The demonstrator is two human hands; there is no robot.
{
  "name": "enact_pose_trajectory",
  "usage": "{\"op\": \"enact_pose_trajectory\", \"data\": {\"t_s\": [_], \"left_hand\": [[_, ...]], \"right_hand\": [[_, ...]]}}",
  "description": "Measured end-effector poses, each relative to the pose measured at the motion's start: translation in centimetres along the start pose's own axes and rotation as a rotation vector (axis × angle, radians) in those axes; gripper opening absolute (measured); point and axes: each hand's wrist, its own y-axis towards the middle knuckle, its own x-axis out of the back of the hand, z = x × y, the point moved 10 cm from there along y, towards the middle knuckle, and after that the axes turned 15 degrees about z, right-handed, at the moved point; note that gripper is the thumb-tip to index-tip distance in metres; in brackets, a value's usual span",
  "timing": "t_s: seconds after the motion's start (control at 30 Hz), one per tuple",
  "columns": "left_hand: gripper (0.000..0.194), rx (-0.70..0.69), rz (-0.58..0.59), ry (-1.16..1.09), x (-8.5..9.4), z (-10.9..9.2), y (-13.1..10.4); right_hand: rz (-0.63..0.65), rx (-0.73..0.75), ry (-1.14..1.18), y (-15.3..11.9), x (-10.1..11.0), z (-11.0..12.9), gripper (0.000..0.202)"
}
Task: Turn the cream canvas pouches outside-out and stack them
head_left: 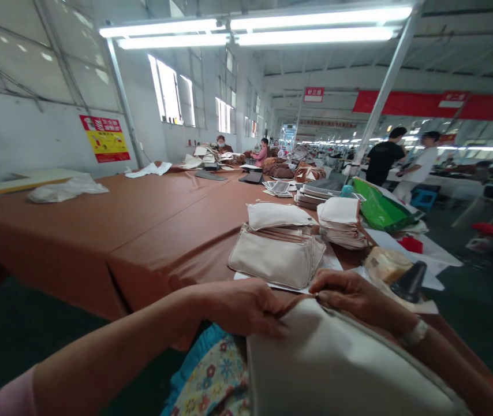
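Observation:
A large cream panel (337, 364), soft like leather or coated cloth with a seamed edge, lies over my lap at the table edge. My left hand (250, 306) grips its upper left corner, thumb on top. At the panel's top edge, the fingers of my right hand (350, 294) are pinched together on the rim; any small thing between them is hidden. Just beyond both hands sits a stack of cream sewn pieces (272, 257) with brown edges. A second, smaller cream stack (339, 219) stands to its right.
A brown sheet (164, 219) covers the long table. On the right are a dark cone-shaped object (409, 283), a yellowish block (385, 264) and a green bag (380, 205). Two people (387, 156) stand beyond, to the right. A floral apron (216, 375) covers my lap.

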Motion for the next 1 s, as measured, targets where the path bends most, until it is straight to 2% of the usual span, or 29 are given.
{"op": "enact_pose_trajectory", "data": {"t_s": [0.07,0.17,0.2,0.27,0.33,0.43,0.47,0.53,0.63,0.7,0.77,0.83,0.93,1.0], "left_hand": [[0.038,0.011,-0.045,0.044,0.0,-1.3,1.2],[0.045,0.118,-0.035,-0.025,0.0,-1.2,2.3],[0.047,0.156,-0.015,-0.073,0.0,-0.6,2.2],[0.051,0.2,0.016,-0.142,0.3,1.4,1.3],[0.053,0.206,0.013,-0.183,0.8,4.3,-0.2],[0.062,0.182,-0.027,-0.289,1.4,8.8,-2.6],[0.069,0.164,-0.045,-0.314,1.7,9.8,-3.2],[0.072,0.117,-0.087,-0.335,2.2,10.6,-4.2],[0.057,0.052,-0.081,-0.353,2.1,9.1,-5.0],[0.051,-0.001,-0.058,-0.376,1.5,7.2,-4.8],[0.048,-0.048,-0.05,-0.406,0.8,5.4,-4.1],[0.044,-0.081,-0.041,-0.413,-0.1,4.1,-3.1],[0.042,-0.12,-0.031,-0.368,-1.1,2.7,-1.6],[0.041,-0.128,-0.053,-0.358,-1.1,2.3,-1.2]], "right_hand": [[0.082,0.024,-0.142,0.9,-1.2,2.0,0.036],[0.285,0.073,-0.091,2.7,-5.8,4.0,0.062],[0.332,0.08,-0.074,3.2,-7.2,4.1,0.061],[0.352,0.068,-0.048,3.7,-8.9,3.1,0.042],[0.284,0.028,-0.018,3.5,-8.8,0.9,0.024],[0.108,-0.032,0.068,2.0,-6.5,-2.9,0.02],[0.048,-0.039,0.117,1.3,-5.5,-3.9,0.02],[-0.075,-0.04,0.233,-0.2,-3.3,-5.6,0.022],[-0.243,-0.037,0.321,-1.7,-0.6,-7.2,0.028],[-0.196,-0.063,0.263,-1.5,-0.8,-7.4,0.029],[-0.049,-0.071,0.149,-0.5,-2.6,-6.6,0.026],[0.056,-0.014,0.075,0.5,-4.8,-4.8,0.026],[0.119,0.119,0.131,1.7,-7.4,-1.5,0.038],[0.137,0.167,0.206,2.2,-8.5,-0.3,0.035]]}}
